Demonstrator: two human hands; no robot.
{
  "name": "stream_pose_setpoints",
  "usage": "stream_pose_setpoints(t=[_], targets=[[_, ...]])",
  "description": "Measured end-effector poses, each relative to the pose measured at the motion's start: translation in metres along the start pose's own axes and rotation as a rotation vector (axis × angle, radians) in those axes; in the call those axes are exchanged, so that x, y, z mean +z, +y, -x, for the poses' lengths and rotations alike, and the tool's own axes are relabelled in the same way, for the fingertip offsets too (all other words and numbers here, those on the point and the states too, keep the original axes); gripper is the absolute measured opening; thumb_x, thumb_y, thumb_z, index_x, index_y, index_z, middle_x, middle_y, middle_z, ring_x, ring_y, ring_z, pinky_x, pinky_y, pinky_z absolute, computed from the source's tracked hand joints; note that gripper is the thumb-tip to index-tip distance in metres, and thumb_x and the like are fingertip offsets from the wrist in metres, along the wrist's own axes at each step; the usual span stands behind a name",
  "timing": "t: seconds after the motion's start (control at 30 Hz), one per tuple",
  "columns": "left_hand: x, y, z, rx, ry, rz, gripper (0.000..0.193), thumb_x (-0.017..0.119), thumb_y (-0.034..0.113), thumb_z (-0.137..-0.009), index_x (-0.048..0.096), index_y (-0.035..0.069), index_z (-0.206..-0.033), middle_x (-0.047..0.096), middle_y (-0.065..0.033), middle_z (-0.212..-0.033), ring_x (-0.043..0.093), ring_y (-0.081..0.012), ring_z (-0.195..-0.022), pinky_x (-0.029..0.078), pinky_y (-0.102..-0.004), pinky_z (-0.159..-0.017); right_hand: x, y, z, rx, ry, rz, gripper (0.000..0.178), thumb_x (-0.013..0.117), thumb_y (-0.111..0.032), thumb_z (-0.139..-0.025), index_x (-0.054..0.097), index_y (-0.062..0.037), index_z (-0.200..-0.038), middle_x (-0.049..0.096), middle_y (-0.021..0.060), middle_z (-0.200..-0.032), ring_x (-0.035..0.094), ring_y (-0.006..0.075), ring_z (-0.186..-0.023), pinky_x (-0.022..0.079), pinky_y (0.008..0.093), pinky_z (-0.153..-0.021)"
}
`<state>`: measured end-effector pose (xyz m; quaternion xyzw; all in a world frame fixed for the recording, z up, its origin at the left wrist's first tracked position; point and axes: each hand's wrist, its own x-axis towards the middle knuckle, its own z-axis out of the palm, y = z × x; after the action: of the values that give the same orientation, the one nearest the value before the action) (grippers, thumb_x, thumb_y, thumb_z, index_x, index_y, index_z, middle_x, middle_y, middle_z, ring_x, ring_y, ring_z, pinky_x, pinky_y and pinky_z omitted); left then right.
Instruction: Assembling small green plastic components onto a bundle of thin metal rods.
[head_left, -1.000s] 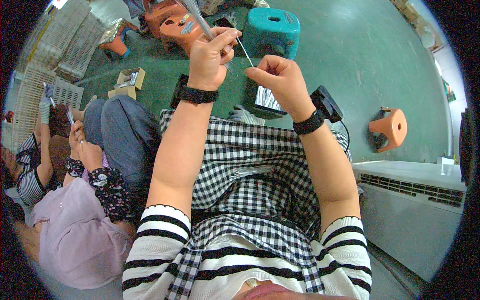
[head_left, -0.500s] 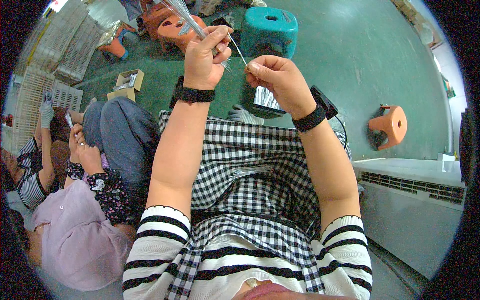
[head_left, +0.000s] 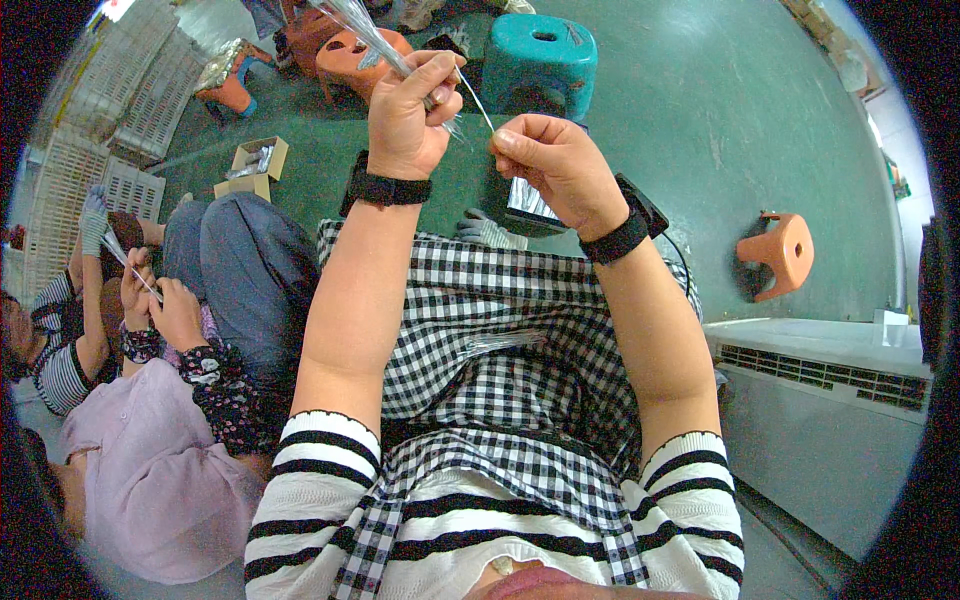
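Note:
My left hand is closed round a bundle of thin, clear, silvery strands, which fans out up and to the left. One pale strand runs taut from the left hand's fingertips down to my right hand. There the thumb and forefinger pinch its lower end. Both hands are held up beyond my knees, a short way apart. Several similar loose strands lie across my black-and-white checked apron. Under the right hand, a dark-edged container with silvery contents is partly hidden.
A grey glove lies beyond my lap. Ahead stand a teal stool and an orange stool; another orange stool is at right, above a white appliance. At left, a co-worker's hands hold strands near a cardboard box.
My hands hardly move; the right one dips slightly, with the strand still stretched between them. At left, the co-worker's hands shift, and a strand now stretches between them.

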<state>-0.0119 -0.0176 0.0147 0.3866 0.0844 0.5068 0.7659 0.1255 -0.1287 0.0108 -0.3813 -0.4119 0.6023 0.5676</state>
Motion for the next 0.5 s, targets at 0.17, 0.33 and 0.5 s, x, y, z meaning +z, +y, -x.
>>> stream_pose_setpoints(t=[0.17, 0.33, 0.5], targets=[[0.0048, -0.0022, 0.0008, 0.018, 0.08, 0.007, 0.007, 0.064, 0.004, -0.077, 0.062, -0.002, -0.08, 0.054, -0.0038, -0.065, 0.041, -0.0049, -0.049, 0.025, -0.0173, -0.039, -0.0005, 0.0015, -0.0035, -0.151, 0.054, 0.311, 0.016, 0.063, -0.017, -0.081, 0.06, -0.0033, -0.073, 0.059, 0.0005, -0.067, 0.055, 0.0094, -0.061, 0.042, 0.0222, -0.057], [0.0029, -0.0016, -0.0003, -0.001, 0.074, -0.001, 0.008, 0.062, 0.006, -0.079, 0.062, -0.002, -0.081, 0.054, -0.0027, -0.066, 0.042, -0.0048, -0.051, 0.025, -0.0171, -0.039, 0.0064, -0.0042, 0.002, -0.38, 0.315, 0.906, 0.018, 0.067, -0.018, -0.075, 0.06, -0.0018, -0.069, 0.059, 0.0015, -0.062, 0.052, 0.0077, -0.057, 0.043, 0.0245, -0.052], [0.009, -0.001, 0.001, -0.041, 0.041, 0.014, 0.013, 0.063, 0.011, -0.081, 0.062, -0.001, -0.084, 0.054, -0.0021, -0.067, 0.042, -0.005, -0.051, 0.025, -0.0169, -0.039, 0.0054, -0.0044, 0.0034, -0.303, 0.309, 0.797, 0.018, 0.068, -0.017, -0.074, 0.059, -0.0016, -0.068, 0.059, 0.0018, -0.062, 0.051, 0.0066, -0.058, 0.042, 0.0231, -0.053]])
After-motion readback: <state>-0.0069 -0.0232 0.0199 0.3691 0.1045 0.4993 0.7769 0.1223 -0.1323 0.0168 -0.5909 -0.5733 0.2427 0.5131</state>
